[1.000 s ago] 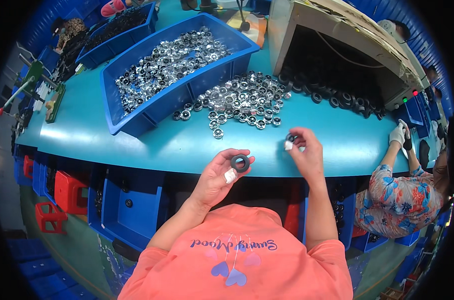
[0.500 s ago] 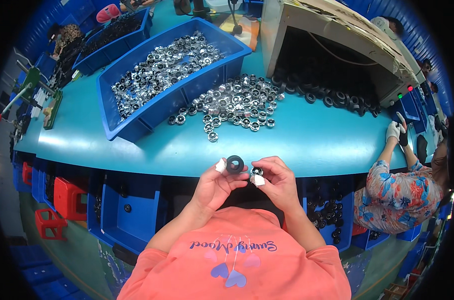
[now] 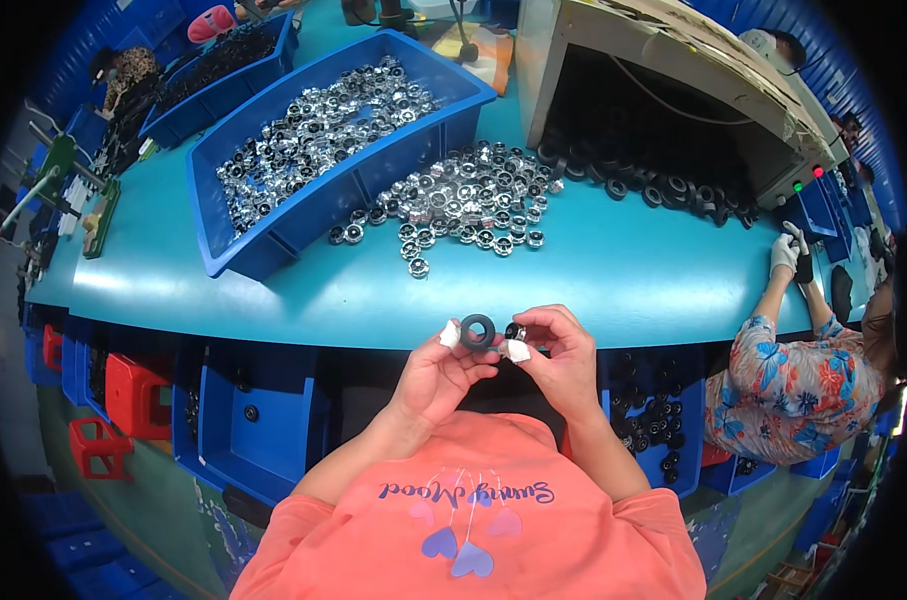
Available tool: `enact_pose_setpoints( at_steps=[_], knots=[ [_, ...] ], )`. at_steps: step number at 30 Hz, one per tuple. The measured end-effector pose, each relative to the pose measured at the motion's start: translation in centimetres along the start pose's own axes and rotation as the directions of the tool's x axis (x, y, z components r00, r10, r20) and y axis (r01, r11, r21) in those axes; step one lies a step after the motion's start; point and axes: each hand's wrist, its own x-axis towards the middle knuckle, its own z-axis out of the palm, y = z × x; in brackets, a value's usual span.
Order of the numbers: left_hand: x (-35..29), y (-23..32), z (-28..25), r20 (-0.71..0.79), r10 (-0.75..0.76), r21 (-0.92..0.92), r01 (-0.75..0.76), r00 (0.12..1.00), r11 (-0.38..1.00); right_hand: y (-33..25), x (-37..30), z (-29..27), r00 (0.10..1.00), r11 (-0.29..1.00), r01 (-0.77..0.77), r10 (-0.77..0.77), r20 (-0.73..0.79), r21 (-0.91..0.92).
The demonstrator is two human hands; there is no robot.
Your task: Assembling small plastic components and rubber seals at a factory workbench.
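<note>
Just in front of the table's near edge, my left hand (image 3: 435, 372) pinches a black rubber tyre (image 3: 477, 332) upright, its round hole toward me. A white wrap covers the left thumb tip. Close beside it on the right, my right hand (image 3: 561, 358) grips a small chrome-and-black toy wheel hub (image 3: 514, 331) between finger and thumb, with another white wrap on that thumb. Tyre and hub are apart by a small gap. Beyond my hands, a pile of loose chrome hubs (image 3: 468, 200) lies on the teal table (image 3: 373, 300).
A large blue bin (image 3: 348, 175) holds many hubs. Black tyres (image 3: 663, 185) spill from an open-fronted box (image 3: 543, 70) at the right. Blue bins (image 3: 258, 420) stand below the table edge. A co-worker in a floral shirt (image 3: 788, 385) sits right; a green hand press (image 3: 63, 165) stands left.
The tyre has shifted slightly right and turned more squarely toward me. My right hand has risen a little, and the hub in it has tilted to show more of its side.
</note>
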Motion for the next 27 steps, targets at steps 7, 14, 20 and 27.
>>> enact_pose_setpoints(
  at_steps=[7, 14, 20, 27],
  knots=[
    [-0.2, 0.2, 0.6, -0.082, -0.029, 0.006, 0.030, 0.996, 1.000, 1.2, -0.3, 0.0, 0.999, 0.973, -0.005, 0.014, -0.037, 0.233],
    [-0.6, -0.5, 1.0, -0.030, 0.162, 0.244, -0.150, 0.986, 0.958, 1.1, -0.6, 0.7, 0.998, 0.950, -0.053, 0.060, -0.014, 0.308],
    [-1.2, -0.1, 3.3, 0.125, 0.532, 0.826, -0.385, 0.838, 0.412, 1.7, -0.8, 0.5, 0.999, 0.956, -0.045, 0.039, 0.027, 0.288],
    [-1.2, 0.9, 3.3, 0.250, 0.567, 0.921, -0.374, 0.785, 0.112, 1.8, -1.3, 1.5, 0.992, 0.942, -0.121, 0.104, 0.069, 0.312]
  ],
)
